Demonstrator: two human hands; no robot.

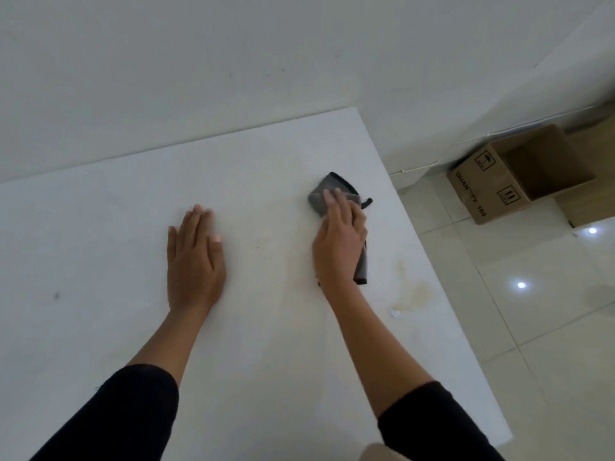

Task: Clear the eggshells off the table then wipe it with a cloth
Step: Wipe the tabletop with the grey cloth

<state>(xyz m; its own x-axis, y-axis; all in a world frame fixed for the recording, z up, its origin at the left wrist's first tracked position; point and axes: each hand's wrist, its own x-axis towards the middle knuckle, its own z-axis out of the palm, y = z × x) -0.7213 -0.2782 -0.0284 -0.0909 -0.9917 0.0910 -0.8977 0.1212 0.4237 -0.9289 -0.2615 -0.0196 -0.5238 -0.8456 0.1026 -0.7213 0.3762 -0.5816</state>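
While the left hand (194,261) is being laid flat, fingers straight, on the white rectangular table (100,244), the soft, limp dark grey cloth (324,191) is being pressed near the right edge under the right hand (339,237); a flat palm on top probably suits it best.

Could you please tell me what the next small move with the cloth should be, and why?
Probably slide the right hand, which presses the grey cloth flat, back toward the near right edge of the table: a yellowish stain and a small white fragment lie there unwiped. The left hand rests flat, steadying.
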